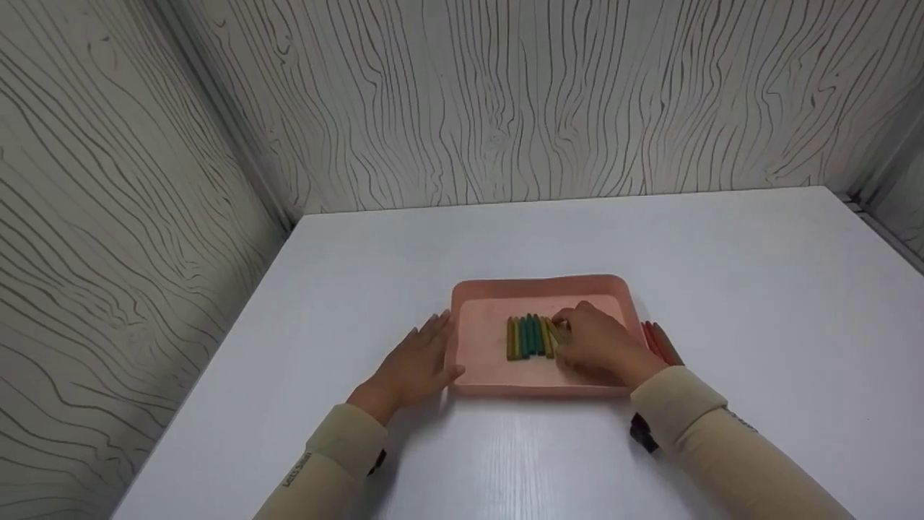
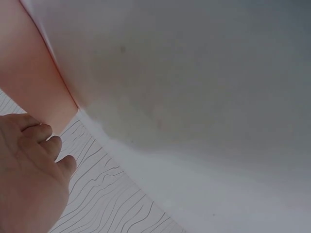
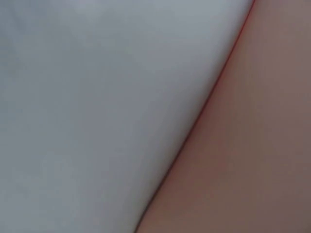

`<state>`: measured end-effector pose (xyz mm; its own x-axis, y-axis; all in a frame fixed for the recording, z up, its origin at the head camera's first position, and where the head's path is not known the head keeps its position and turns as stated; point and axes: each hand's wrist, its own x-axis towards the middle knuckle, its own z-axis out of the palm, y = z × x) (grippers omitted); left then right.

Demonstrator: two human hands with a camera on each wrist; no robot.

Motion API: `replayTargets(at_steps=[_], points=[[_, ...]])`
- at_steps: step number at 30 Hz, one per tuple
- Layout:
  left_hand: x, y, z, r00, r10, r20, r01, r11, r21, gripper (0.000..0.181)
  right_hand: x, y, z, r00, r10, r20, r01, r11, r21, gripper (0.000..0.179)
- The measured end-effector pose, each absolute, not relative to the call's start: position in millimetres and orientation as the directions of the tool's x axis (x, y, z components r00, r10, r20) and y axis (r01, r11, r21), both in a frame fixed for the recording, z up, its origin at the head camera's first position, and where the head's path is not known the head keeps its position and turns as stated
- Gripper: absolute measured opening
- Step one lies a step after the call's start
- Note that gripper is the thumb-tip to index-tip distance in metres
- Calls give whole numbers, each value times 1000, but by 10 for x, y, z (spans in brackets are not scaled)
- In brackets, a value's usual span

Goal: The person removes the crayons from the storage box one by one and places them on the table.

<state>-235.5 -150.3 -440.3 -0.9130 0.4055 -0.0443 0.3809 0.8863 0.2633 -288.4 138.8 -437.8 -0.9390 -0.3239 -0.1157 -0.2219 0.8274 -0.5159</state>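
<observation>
A shallow pink tray lies on the white table, with a row of crayons side by side in it, in brown, yellow and green tones. My right hand reaches over the tray's right part and pinches a yellowish crayon at the row's right end, partly hidden by the fingers. At the tray's left edge my left hand rests with fingers extended along the rim. The left wrist view has that hand beside the tray's outer wall. Only the tray wall and table show in the right wrist view.
Several more crayons, red and brown, lie on the table just right of the tray, partly behind the right wrist. A wood-grain patterned panel stands along the table's back edge, another at the left.
</observation>
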Motion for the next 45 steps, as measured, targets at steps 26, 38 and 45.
replayTargets(at_steps=[26, 38, 45], points=[[-2380, -1509, -4429, -893, 449, -22, 423, 857, 293, 73, -2890, 1581, -4436, -940, -327, -101, -143, 644, -751, 41], [-2379, -1524, -4426, -894, 448, -21, 426, 864, 268, 73, -2852, 1652, -4344, -930, -366, -24, -186, 529, -828, 49], [-2355, -1523, -4404, -903, 430, -24, 405, 867, 289, 72, -2829, 1749, -4217, -905, -422, 57, -252, 423, -870, 49]])
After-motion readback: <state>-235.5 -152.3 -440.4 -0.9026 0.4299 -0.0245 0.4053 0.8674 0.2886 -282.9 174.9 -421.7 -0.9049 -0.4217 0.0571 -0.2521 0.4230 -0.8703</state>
